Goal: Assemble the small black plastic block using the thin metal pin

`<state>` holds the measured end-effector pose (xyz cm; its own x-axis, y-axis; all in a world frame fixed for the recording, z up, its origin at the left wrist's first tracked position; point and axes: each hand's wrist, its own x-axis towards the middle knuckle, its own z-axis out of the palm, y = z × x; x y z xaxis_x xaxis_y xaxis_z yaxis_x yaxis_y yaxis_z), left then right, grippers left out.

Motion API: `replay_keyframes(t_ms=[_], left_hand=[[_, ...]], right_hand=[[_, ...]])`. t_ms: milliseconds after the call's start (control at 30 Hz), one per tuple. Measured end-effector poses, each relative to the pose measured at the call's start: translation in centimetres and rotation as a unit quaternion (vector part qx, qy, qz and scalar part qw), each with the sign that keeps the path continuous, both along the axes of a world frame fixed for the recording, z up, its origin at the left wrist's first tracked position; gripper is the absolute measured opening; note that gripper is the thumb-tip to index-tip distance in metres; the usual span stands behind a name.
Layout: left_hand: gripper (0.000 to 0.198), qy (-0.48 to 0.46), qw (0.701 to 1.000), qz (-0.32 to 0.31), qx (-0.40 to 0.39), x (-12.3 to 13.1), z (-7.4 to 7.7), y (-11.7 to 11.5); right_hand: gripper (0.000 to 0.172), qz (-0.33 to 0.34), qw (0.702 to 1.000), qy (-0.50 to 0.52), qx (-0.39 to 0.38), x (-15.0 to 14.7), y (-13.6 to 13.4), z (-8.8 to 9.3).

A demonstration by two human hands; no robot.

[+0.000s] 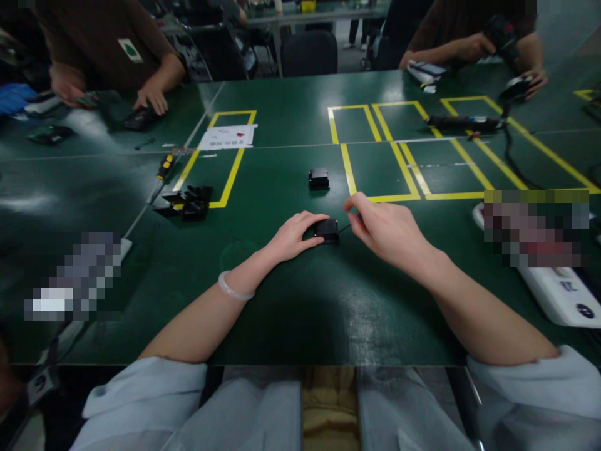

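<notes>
My left hand [295, 235] rests on the green table [291, 300] with its fingers curled around the left side of a small black box-shaped part [327, 230]. My right hand [385, 228] hovers just right of that part, thumb and forefinger pinched on something thin and dark that I cannot make out. A second small black part [318, 178] sits alone a little farther back, near the yellow tape lines [350, 172].
A pile of black parts [186, 202] and a yellow-handled screwdriver [164, 168] lie at the left, a white paper [228, 136] behind them. A white power strip [558, 291] lies at the right edge. Other people's hands work at the far left [150, 97] and far right [469, 47].
</notes>
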<state>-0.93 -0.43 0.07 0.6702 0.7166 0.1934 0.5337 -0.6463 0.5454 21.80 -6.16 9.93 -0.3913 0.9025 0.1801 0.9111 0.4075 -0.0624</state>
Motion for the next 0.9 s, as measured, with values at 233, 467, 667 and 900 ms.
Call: replay_keyframes(t_ms=[233, 467, 667, 900], left_hand=[[0.05, 0.002, 1.0, 0.005, -0.002, -0.01, -0.03, 0.0], [0.049, 0.009, 1.0, -0.002, -0.003, -0.04, 0.07, 0.06], [0.048, -0.001, 1.0, -0.003, 0.0, -0.02, 0.15, -0.06], [0.049, 0.005, 1.0, 0.001, -0.003, 0.04, 0.15, 0.0]], right_hand=[[0.039, 0.008, 1.0, -0.001, -0.004, 0.14, -0.01, 0.12], [0.032, -0.004, 1.0, -0.006, -0.011, -0.02, 0.05, 0.14], [0.033, 0.015, 1.0, 0.012, 0.0, 0.23, 0.09, -0.08], [0.031, 0.008, 1.0, -0.001, -0.005, 0.09, 0.06, 0.04]])
